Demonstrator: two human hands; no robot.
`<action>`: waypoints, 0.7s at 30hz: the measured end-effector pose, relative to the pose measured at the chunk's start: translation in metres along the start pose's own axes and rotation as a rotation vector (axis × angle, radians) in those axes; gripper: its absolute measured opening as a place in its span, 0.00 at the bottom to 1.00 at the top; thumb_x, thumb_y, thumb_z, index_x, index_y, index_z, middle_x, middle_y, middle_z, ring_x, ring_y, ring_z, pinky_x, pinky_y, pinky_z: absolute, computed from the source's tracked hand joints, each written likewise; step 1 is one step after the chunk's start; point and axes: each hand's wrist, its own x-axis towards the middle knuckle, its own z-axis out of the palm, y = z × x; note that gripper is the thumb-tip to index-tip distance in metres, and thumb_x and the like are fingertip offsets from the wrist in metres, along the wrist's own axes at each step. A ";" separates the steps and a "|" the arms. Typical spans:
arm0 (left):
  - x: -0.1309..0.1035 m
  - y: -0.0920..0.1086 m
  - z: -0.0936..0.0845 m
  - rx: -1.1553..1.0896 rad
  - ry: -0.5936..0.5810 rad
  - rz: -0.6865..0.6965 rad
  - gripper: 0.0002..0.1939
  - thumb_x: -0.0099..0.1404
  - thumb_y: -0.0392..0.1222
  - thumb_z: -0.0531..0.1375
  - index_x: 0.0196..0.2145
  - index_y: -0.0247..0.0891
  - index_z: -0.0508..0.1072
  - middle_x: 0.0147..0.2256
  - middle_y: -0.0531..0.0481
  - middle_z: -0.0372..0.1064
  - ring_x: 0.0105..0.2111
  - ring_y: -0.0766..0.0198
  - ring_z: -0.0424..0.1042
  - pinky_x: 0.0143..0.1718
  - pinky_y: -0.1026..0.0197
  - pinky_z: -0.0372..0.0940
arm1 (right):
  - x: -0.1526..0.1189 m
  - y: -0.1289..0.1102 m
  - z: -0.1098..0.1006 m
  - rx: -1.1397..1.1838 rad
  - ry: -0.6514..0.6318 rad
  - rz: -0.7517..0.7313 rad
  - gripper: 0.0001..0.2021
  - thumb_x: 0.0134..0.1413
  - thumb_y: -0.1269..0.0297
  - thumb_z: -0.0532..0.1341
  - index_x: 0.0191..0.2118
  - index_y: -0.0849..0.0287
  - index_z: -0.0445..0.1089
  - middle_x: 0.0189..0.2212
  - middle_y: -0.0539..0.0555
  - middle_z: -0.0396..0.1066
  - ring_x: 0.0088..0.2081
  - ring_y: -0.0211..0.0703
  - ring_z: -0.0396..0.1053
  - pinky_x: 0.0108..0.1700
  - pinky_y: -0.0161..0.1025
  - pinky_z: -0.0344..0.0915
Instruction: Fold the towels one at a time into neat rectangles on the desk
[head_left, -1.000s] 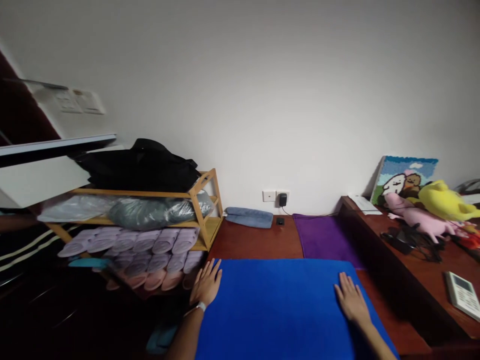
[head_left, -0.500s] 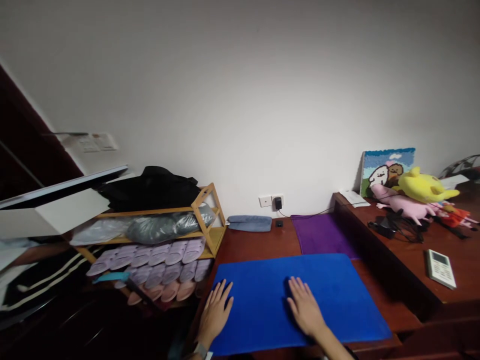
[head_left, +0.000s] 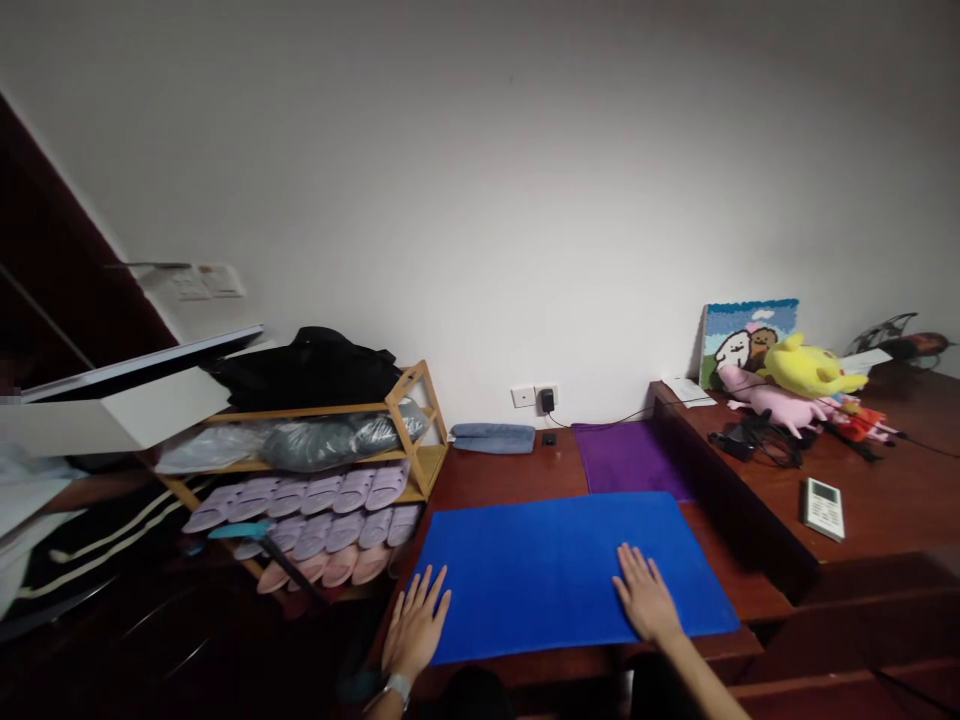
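A blue rectangular cloth (head_left: 540,570) lies spread flat on the reddish-brown desk (head_left: 487,485). My left hand (head_left: 416,622) is at its near left corner, palm down, fingers stretched and slightly apart; it wears a watch at the wrist. On the right part of the cloth my right hand (head_left: 646,598) rests flat with its fingers extended. Neither hand grips anything. Behind the blue cloth a purple cloth (head_left: 630,455) lies flat, its near edge beside or under the blue one. Further left, by the wall, is a folded grey-blue cloth (head_left: 493,438).
To the left stands a wooden rack (head_left: 431,470) with several slippers (head_left: 322,495) and a black bag (head_left: 315,370). A raised desk section at right holds plush toys (head_left: 806,368), a white remote-like device (head_left: 823,508) and cables. A charger (head_left: 547,400) is plugged into the wall. Part of a person shows far left.
My right hand has slid rightward over the blue cloth. My left hand has shifted a little toward the cloth's near left corner. The camera view has turned slightly.
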 end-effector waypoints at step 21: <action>0.007 -0.005 -0.001 -0.041 0.007 -0.028 0.30 0.73 0.52 0.43 0.69 0.45 0.59 0.70 0.50 0.55 0.70 0.56 0.55 0.70 0.46 0.49 | -0.018 0.152 -0.013 -0.106 0.146 0.238 0.38 0.63 0.45 0.39 0.73 0.60 0.49 0.72 0.54 0.49 0.73 0.49 0.44 0.73 0.54 0.41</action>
